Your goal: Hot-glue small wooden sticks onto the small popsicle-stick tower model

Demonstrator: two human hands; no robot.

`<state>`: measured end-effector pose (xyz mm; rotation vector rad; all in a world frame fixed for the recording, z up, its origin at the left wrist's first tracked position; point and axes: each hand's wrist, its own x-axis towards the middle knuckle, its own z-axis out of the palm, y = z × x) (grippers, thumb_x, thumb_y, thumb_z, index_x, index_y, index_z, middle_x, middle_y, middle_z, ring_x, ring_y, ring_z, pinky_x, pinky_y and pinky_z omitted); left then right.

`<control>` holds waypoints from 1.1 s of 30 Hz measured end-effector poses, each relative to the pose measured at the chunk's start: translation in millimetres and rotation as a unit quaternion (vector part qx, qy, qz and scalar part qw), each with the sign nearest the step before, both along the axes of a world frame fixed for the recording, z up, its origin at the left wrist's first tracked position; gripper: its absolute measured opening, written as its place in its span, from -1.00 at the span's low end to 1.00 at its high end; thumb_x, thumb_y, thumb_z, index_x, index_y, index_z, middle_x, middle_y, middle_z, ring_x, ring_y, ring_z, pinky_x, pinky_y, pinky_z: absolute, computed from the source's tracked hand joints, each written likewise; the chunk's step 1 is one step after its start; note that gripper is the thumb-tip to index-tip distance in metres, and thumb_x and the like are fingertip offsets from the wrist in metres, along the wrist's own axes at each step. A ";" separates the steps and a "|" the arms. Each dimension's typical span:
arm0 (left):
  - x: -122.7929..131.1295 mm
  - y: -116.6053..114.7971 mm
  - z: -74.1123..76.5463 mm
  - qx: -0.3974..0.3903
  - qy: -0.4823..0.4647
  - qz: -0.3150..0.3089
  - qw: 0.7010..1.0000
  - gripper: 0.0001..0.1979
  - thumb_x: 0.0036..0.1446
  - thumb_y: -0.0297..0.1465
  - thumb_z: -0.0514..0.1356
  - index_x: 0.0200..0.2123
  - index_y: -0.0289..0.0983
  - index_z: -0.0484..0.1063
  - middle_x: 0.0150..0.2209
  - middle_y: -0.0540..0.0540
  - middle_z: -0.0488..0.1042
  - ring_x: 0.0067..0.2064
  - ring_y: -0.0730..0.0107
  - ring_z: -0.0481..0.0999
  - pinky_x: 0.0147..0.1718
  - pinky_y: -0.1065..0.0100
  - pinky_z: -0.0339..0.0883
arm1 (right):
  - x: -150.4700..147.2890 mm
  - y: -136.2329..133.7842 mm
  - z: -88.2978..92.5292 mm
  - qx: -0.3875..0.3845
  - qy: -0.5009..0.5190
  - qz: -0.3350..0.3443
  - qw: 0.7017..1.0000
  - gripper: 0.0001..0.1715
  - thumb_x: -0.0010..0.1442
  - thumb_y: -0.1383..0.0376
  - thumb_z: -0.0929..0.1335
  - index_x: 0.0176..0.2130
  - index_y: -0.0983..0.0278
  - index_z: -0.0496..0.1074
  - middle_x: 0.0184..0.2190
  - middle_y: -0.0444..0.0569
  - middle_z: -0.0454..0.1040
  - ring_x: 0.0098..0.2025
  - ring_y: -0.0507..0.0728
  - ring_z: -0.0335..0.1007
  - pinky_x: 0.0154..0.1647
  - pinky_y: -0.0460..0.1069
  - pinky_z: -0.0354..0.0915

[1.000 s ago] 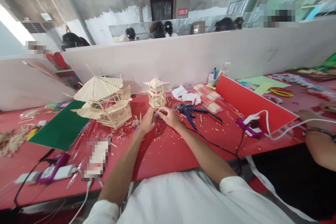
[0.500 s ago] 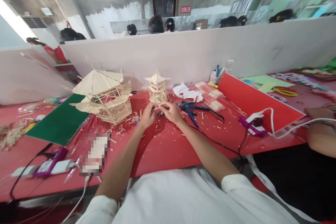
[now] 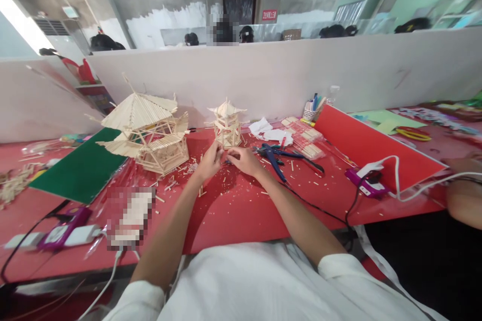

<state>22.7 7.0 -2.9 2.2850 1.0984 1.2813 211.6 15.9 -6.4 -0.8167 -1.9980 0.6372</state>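
Observation:
My left hand (image 3: 211, 161) is closed in a pinch over the red tabletop, just in front of a small wooden-stick pavilion model (image 3: 227, 128). Close on its right, my right hand (image 3: 245, 161) also has thumb and fingers pinched together. Whatever lies between the fingertips of either hand is too small to make out. A slim gap parts the two hands. To the left stands a larger pavilion model (image 3: 145, 133) of the same pale sticks, with a wide slatted roof. Blue-handled pliers (image 3: 271, 156) lie right of my right hand.
Stick scraps litter the red table (image 3: 229, 220). Around it are a green board (image 3: 81, 170), a blurred-out phone (image 3: 133, 218) on a cable, purple power strips (image 3: 365, 183), a leaning red board (image 3: 376, 148), packed sticks (image 3: 307, 140) and a pen cup (image 3: 311, 110). Another person's arm (image 3: 465, 193) rests at right.
My hands, touching at the fingertips before, are now slightly apart, the left one a little further left. The camera view has shifted slightly. The models stand as before.

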 end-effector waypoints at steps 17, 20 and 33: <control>-12.3 3.4 -10.2 -0.191 0.261 -0.136 0.936 -0.87 -0.01 -0.37 0.34 -0.32 -0.18 0.55 -0.41 -0.06 0.59 -0.42 0.27 0.52 -0.46 0.36 0.21 | 16.3 5.8 -3.0 -0.123 -0.175 0.167 0.963 -0.88 0.08 0.42 0.42 -0.39 0.22 0.57 -0.50 -0.13 0.61 -0.46 0.07 0.53 -0.44 -0.11 0.25; -13.1 4.6 -12.6 -0.204 0.239 -0.153 0.937 -0.87 -0.01 -0.36 0.34 -0.32 -0.18 0.54 -0.41 -0.05 0.60 -0.42 0.29 0.53 -0.46 0.38 0.24 | 15.2 6.4 -5.4 -0.134 -0.177 0.159 0.962 -0.90 0.06 0.43 0.43 -0.39 0.22 0.55 -0.49 -0.12 0.61 -0.46 0.08 0.53 -0.46 -0.12 0.24; -23.3 7.6 -10.7 -0.154 0.215 -0.115 0.958 -0.78 0.00 -0.58 0.10 -0.32 -0.23 0.48 -0.36 -0.09 0.59 -0.32 0.28 0.56 -0.32 0.36 0.34 | 14.0 8.3 -10.3 -0.110 -0.169 0.171 0.964 -0.84 0.12 0.46 0.39 -0.37 0.22 0.54 -0.43 -0.11 0.63 -0.41 0.08 0.54 -0.38 -0.10 0.28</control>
